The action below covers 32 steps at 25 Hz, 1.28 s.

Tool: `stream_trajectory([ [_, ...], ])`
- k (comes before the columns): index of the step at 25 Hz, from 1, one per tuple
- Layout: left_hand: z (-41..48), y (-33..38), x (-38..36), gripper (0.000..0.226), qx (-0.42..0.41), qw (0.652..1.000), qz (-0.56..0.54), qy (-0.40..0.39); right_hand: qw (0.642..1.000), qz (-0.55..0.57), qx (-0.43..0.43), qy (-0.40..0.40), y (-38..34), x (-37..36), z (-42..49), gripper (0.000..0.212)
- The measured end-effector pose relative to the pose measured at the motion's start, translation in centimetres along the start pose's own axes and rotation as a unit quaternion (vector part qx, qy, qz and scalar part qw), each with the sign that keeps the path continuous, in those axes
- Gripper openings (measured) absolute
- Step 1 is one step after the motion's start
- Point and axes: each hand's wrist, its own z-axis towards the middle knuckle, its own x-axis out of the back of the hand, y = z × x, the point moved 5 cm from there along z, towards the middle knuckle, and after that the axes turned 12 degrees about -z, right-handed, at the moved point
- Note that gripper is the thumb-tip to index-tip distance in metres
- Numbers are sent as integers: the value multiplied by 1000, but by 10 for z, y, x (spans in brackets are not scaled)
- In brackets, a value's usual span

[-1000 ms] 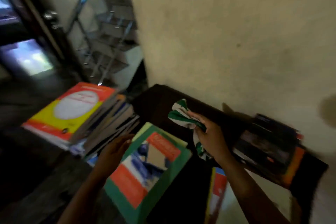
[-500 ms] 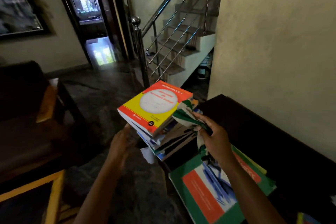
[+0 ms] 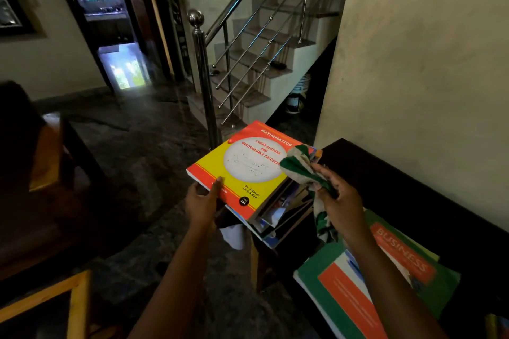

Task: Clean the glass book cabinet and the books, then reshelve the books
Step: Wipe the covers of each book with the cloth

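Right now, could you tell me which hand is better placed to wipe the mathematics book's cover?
The right hand: it grips the green-and-white cloth, bunched at the right corner of the mathematics book. The left hand holds that book's near edge, so it is occupied.

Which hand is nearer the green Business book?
Right. The right hand, holding the cloth, is just beyond the green book's far edge; the left hand grips the maths book, farther left.

Home hallway: staircase point(image 3: 256, 69), steel railing point(image 3: 202, 77), doorway point(image 3: 110, 22).

Left hand point(image 3: 202, 201) grips mathematics book point(image 3: 248, 170); right hand point(image 3: 340, 195) holds striped cloth point(image 3: 300, 166).
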Motion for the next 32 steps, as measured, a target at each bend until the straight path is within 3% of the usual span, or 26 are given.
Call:
stream_trajectory([
  [2, -3, 3, 1, 45, -5, 1000, 4, -24, 1000, -8, 3, -1, -1, -7, -1, 39],
  [5, -28, 23, -5, 51, -104, 993, 36, -31, 1000, -17, 10, -3, -4, -9, -4, 39],
  [7, -49, 37, -20, 57, -148, 985, 10, -84, 1000, -16, 17, 15, -11, 1, -5, 39],
  [9, -60, 43, -32, 58, -153, 980, -16, -122, 999, 0, 25, 37, -18, 15, -6, 39],
  [13, -67, 41, -38, 54, -133, 979, -106, -114, 995, 28, 33, 89, -24, 52, -12, 43],
  [20, -115, -25, -105, 50, 32, 970, -185, -154, 987, 41, 18, 157, -5, 145, -20, 43],
  [26, -147, -72, -163, 54, 88, 960, -207, -163, 986, 35, -5, 162, 43, 210, -24, 42],
  [32, -139, -131, -275, 53, 166, 946, -176, -214, 980, -72, -73, 171, 125, 255, 19, 44],
])
